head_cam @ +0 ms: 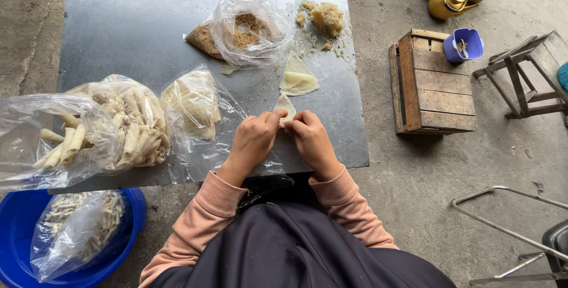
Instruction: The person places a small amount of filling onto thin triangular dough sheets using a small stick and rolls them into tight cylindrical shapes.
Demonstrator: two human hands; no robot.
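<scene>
Head camera, looking steeply down, close over metal sheet (pixel 148 28)

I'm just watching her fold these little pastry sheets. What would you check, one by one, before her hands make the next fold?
1. Both hands on the sheet: left hand and right hand pinch the pale wrapper. Ok.
2. Filling inside the wrapper: hidden by fingers. Cannot tell.
3. Spare wrappers within reach, just beyond the hands. Ok.
4. Filling heap available at the metal sheet's far edge. Ok.
5. Bag of finished rolls open on the left. Ok.
6. Work surface clean: crumbs scattered near the heap. Not ok.
</scene>
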